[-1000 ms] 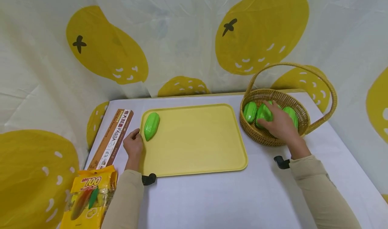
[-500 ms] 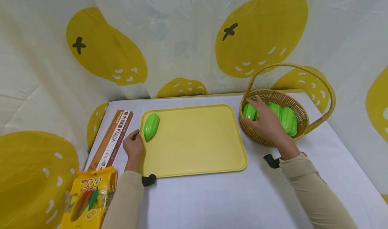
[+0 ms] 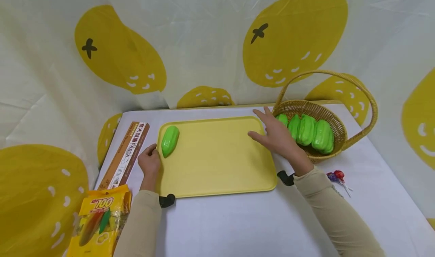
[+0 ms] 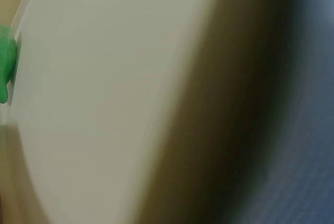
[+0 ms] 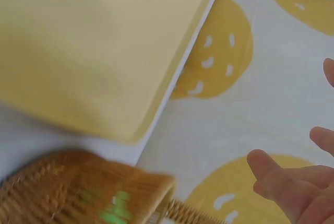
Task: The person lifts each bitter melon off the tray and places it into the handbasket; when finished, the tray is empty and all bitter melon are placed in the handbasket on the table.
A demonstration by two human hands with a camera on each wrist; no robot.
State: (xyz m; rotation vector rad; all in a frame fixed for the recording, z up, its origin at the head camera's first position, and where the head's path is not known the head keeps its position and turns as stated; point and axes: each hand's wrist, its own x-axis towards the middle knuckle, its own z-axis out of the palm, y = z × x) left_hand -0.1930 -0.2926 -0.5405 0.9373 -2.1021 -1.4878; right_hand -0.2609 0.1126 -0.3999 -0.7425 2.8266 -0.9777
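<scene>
My left hand (image 3: 149,161) grips the left rim of the yellow tray (image 3: 217,158), fingers curled at the edge. Just inside that rim lies a green toy star fruit (image 3: 170,141), its tip toward me. Over the tray's upper right corner is my right hand (image 3: 280,138), thumb and fingers spread with nothing between them; its spread fingers (image 5: 276,179) show in the right wrist view too. Beside it stands a wicker basket (image 3: 340,126) with several more green star fruits (image 3: 307,130) in it. The left wrist view shows mostly tray surface, with no hand in sight.
A tall handle (image 3: 370,98) arches over the basket. Wrapped lollipops (image 3: 339,177) lie in front of it. Left of the tray are a pasta box (image 3: 124,155) and a yellow candy bag (image 3: 102,223). A fruit-printed cloth (image 3: 204,41) hangs behind the table.
My right hand has moved left out of the basket to the tray's right corner, empty. The lollipops have come into sight from behind my right arm. The left hand has stayed put.
</scene>
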